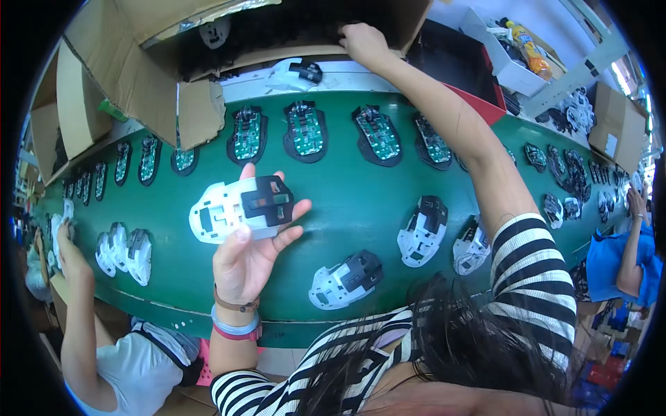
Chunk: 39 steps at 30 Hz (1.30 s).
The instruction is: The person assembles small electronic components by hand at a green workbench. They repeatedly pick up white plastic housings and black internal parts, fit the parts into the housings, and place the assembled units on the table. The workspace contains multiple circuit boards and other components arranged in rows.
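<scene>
My left hand [239,267] holds a white-and-black mouse shell [243,208] above the green bench, thumb on its near edge and fingers behind it. My right hand [365,46] is stretched far forward into a cardboard box [156,80] of dark parts. Its fingers are curled, and whatever they pinch is lost against the dark contents. Another white-and-black shell [295,74] rests on the ledge in front of this box. Nearer me lie a tilted mouse shell [345,280], a second shell [423,232] and a third shell [472,246] partly beside my right arm.
Mouse bases with green circuit boards [305,132] form a row along the bench [312,201]. White shells [125,253] stand at left. A black-and-red box [458,69] and a white bin [496,52] holding an orange bottle sit far right. Co-workers' arms [76,277] reach in at both sides.
</scene>
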### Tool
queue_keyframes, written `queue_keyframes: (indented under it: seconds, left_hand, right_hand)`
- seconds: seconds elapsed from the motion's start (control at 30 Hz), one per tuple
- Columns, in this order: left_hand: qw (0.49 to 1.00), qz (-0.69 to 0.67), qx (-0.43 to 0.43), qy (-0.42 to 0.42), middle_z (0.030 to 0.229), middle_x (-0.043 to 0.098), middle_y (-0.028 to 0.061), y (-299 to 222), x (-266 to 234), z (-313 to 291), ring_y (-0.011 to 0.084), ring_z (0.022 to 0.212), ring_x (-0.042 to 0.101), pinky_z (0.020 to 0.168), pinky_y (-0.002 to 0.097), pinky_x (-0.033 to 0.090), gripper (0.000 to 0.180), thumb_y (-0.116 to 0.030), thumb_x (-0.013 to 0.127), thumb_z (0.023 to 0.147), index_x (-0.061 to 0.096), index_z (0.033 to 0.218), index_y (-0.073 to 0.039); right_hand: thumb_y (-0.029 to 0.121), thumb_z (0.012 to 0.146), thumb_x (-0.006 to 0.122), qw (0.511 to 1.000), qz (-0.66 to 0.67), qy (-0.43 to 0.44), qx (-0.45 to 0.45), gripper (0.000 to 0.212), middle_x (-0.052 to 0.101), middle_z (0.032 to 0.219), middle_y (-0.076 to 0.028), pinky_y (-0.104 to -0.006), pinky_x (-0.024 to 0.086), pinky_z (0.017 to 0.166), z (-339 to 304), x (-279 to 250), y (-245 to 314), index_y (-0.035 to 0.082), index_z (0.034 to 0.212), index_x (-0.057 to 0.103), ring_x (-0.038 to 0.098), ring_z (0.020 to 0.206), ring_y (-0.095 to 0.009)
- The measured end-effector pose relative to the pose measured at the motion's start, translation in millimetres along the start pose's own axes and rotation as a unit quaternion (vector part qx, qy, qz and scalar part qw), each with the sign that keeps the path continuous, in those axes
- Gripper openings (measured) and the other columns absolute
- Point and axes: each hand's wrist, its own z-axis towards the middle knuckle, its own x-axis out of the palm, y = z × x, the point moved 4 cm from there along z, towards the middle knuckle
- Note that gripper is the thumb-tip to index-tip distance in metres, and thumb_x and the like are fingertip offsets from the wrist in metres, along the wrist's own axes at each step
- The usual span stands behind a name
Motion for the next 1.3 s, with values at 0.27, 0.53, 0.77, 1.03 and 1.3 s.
queue_keyframes:
  seconds: [0.27, 0.53, 0.77, 1.03, 1.3]
  left_hand:
    - [0.879, 0.442, 0.127, -0.124, 0.122, 0.055, 0.0080, -13, -15, -13, 0.0171, 0.098, 0.057, 0.085, 0.0293, 0.047, 0.077, -0.007, 0.066, 0.074, 0.035, 0.144, -0.002]
    - [0.633, 0.735, 0.141, -0.196, 0.109, 0.051, 0.0103, -22, -10, -12, 0.0228, 0.094, 0.056, 0.084, 0.0339, 0.049, 0.084, -0.004, 0.086, 0.056, 0.053, 0.132, -0.012]
    - [0.859, 0.473, 0.162, -0.105, 0.131, 0.045, 0.0132, -25, -16, -11, 0.0240, 0.113, 0.053, 0.096, 0.0359, 0.048, 0.103, 0.002, 0.083, 0.057, 0.031, 0.145, -0.010]
    - [0.997, -0.039, 0.044, -0.050, 0.138, 0.043, 0.0177, -11, -22, -11, 0.0287, 0.129, 0.045, 0.107, 0.0449, 0.036, 0.083, 0.001, 0.059, 0.085, 0.009, 0.150, -0.008]
    - [0.971, 0.180, 0.139, -0.077, 0.135, 0.046, 0.0140, -17, -15, -13, 0.0234, 0.120, 0.052, 0.100, 0.0376, 0.044, 0.076, 0.006, 0.064, 0.082, 0.022, 0.145, -0.001]
  right_hand:
    - [0.024, 0.086, 0.063, 0.986, 0.095, -0.136, -0.022, 0.019, 0.067, 0.078, -0.017, -0.0399, 0.053, 0.065, -19, -35, 19, 0.007, 0.090, 0.071, 0.066, 0.071, -0.030]
    - [0.016, 0.085, 0.069, 0.812, 0.573, 0.101, -0.048, 0.014, 0.067, 0.074, -0.005, -0.0267, 0.050, 0.057, -135, -138, 166, 0.003, 0.090, 0.068, 0.064, 0.062, -0.014]
    - [0.003, 0.075, 0.069, 0.882, 0.410, 0.000, -0.232, 0.014, 0.061, 0.073, -0.007, -0.0341, 0.049, 0.055, -163, -148, 202, 0.007, 0.084, 0.059, 0.063, 0.068, -0.025]
    - [0.004, 0.072, 0.071, 0.871, 0.440, -0.020, -0.218, 0.011, 0.063, 0.071, -0.004, -0.0292, 0.047, 0.053, -154, -147, 205, 0.007, 0.081, 0.065, 0.061, 0.062, -0.019]
    - [0.013, 0.075, 0.073, 0.846, 0.489, 0.204, -0.060, 0.011, 0.066, 0.071, -0.005, -0.0259, 0.046, 0.054, -139, -138, 207, 0.006, 0.083, 0.070, 0.061, 0.061, -0.015]
